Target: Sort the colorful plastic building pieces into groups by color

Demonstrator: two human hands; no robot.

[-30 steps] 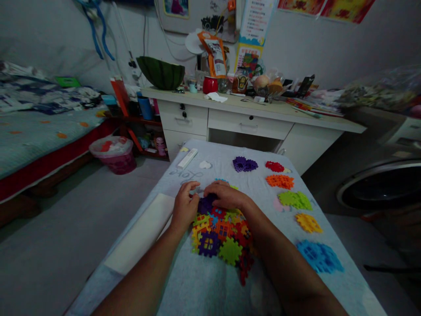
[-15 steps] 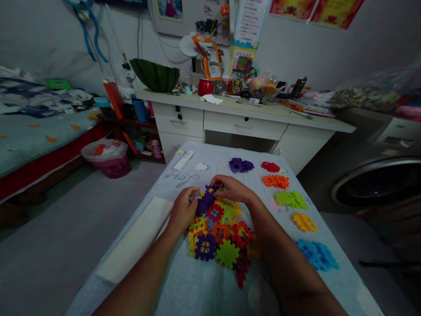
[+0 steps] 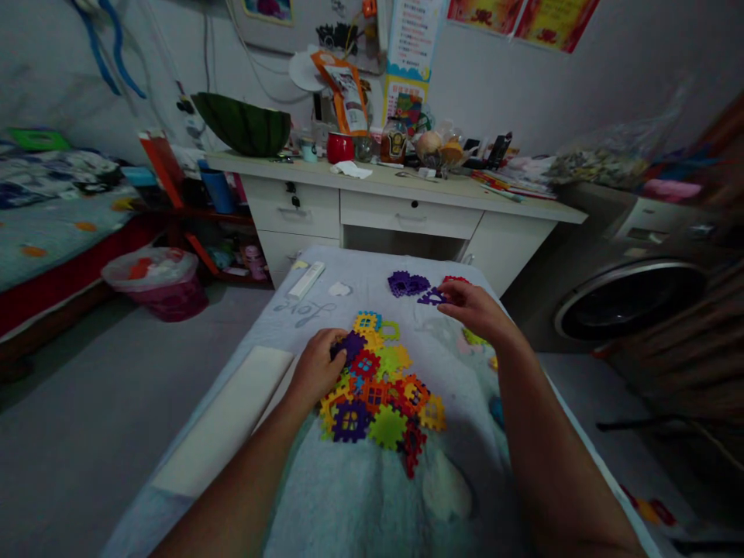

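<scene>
A heap of interlocking plastic tiles (image 3: 380, 391) in several colours lies in the middle of a pale blue cloth-covered table (image 3: 360, 504). My left hand (image 3: 317, 368) rests curled on the heap's left edge, fingers on a purple tile (image 3: 350, 343). My right hand (image 3: 473, 308) reaches to the far right and pinches a purple tile (image 3: 433, 297) just beside the small purple pile (image 3: 405, 284). A red pile (image 3: 454, 280) peeks out behind that hand. My right arm hides most of the sorted piles along the right side.
A white folded sheet (image 3: 226, 422) lies on the table's left side, a white tube (image 3: 306, 280) and a white scrap (image 3: 339, 289) at its far end. Beyond stands a cluttered white desk (image 3: 401, 213), a bed to the left, a pink bin (image 3: 156, 283), a washing machine (image 3: 633, 298) to the right.
My right hand pulled a purple tile off the heap and carried it away to the purple pile at the far right. My left hand stayed on the heap. The view swung right.
</scene>
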